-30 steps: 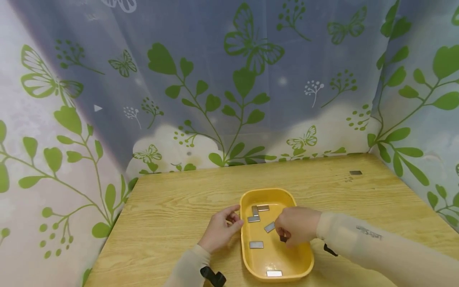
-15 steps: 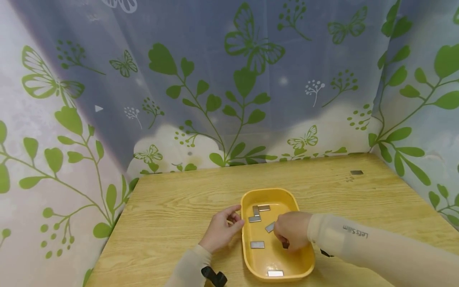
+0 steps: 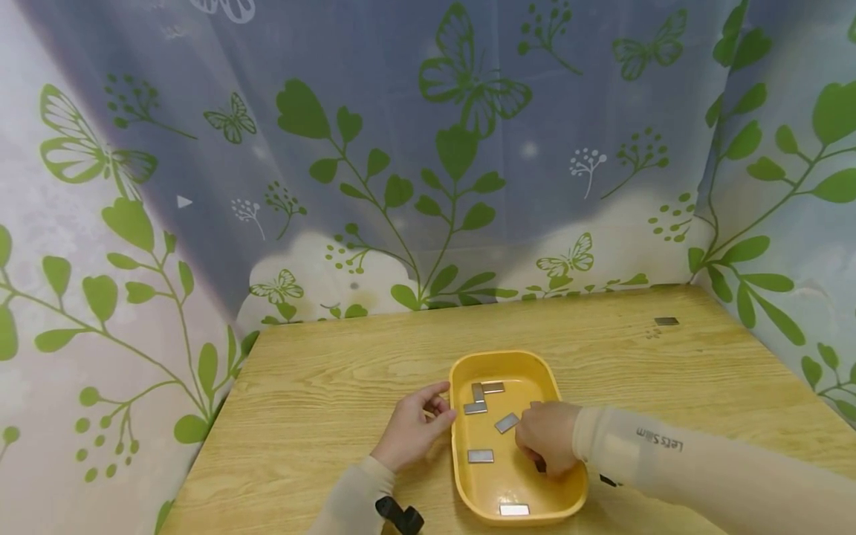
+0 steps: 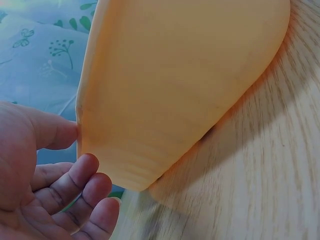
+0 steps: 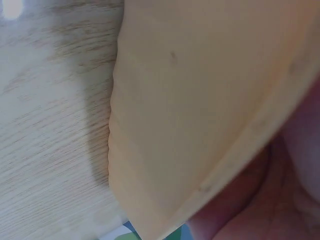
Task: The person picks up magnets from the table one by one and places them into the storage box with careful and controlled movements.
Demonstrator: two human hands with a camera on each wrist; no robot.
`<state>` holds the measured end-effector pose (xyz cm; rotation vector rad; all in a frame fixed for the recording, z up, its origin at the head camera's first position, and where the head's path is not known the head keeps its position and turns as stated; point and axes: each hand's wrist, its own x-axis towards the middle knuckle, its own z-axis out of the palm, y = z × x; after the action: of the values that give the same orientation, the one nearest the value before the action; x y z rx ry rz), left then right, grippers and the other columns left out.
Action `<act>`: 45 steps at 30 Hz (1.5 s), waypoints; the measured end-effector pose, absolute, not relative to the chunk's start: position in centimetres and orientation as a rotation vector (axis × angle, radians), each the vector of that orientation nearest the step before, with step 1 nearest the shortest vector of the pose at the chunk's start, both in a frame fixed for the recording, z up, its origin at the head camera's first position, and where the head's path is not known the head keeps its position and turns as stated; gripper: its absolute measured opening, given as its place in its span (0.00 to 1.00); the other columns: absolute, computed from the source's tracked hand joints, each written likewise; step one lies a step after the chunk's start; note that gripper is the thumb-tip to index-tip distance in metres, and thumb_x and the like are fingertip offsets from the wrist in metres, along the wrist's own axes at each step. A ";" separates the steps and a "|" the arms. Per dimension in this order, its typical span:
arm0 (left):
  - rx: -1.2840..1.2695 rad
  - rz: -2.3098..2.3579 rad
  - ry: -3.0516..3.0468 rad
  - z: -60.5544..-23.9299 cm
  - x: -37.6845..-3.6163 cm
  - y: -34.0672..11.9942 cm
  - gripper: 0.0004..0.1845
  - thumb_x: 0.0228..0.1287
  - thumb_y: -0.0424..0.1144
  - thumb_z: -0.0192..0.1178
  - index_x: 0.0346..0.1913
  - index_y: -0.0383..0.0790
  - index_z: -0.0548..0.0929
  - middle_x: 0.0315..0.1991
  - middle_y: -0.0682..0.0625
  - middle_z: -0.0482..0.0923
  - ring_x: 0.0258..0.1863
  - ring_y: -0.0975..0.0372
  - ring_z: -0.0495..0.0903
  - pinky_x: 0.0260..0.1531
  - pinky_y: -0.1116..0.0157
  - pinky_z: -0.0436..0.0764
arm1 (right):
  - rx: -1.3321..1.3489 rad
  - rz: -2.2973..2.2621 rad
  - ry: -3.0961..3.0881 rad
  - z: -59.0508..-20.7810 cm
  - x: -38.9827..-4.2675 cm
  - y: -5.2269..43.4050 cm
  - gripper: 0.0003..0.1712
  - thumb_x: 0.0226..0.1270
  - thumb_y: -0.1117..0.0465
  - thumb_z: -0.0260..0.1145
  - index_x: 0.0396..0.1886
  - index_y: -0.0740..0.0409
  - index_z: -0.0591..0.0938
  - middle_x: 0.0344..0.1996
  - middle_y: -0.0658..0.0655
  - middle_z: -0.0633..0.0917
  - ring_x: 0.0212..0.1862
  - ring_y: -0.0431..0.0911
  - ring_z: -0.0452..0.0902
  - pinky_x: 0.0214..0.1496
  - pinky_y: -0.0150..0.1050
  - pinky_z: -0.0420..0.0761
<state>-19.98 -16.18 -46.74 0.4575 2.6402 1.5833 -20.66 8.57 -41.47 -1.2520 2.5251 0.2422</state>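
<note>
A yellow plastic tray [image 3: 571, 505] stands on the wooden table, with several flat silver-grey metal blocks [image 3: 480, 456] lying apart or edge to edge on its floor. My right hand [image 3: 551, 438] reaches over the right wall into the tray. Its fingers pinch a small dark block [image 3: 540, 466], mostly covered by the hand. In the right wrist view the tray's outer wall [image 5: 190, 100] hides the fingertips. My left hand [image 3: 411, 427] is at the left side, fingers loosely bent and fingertips right at the rim. In the left wrist view one digit meets the tray's edge [image 4: 85, 100].
Another flat metal block [image 3: 666, 321] lies at the far right of the wooden table [image 3: 334, 371], beside a small mark. A patterned curtain [image 3: 374, 148] hangs along the back and both sides.
My right hand has moved slightly toward the near right side of the tray, the dark block moving along with it. A block's end now shows beyond the knuckles. The left hand stays put.
</note>
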 end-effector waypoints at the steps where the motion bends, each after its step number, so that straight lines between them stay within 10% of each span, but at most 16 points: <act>1: 0.456 1.582 2.640 -46.7 -20.0 -16.2 0.24 0.68 0.37 0.59 0.64 0.32 0.72 0.37 0.54 0.77 0.39 0.63 0.77 0.37 0.69 0.78 | -1.259 0.253 2.527 -41.5 -20.6 8.6 0.19 0.35 0.59 0.79 0.12 0.44 0.74 0.14 0.39 0.70 0.24 0.36 0.64 0.30 0.31 0.67; 45: 0.472 1.571 2.663 -47.0 -20.2 -16.1 0.24 0.67 0.36 0.59 0.64 0.31 0.72 0.36 0.54 0.78 0.39 0.63 0.77 0.36 0.69 0.78 | -1.204 0.130 2.437 -41.2 -20.0 8.5 0.15 0.46 0.70 0.71 0.15 0.44 0.80 0.17 0.39 0.75 0.21 0.34 0.67 0.26 0.27 0.71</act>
<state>-20.20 -16.13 -47.01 0.4725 2.6626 1.5709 -19.95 8.53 -41.17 -1.2037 2.4372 0.1300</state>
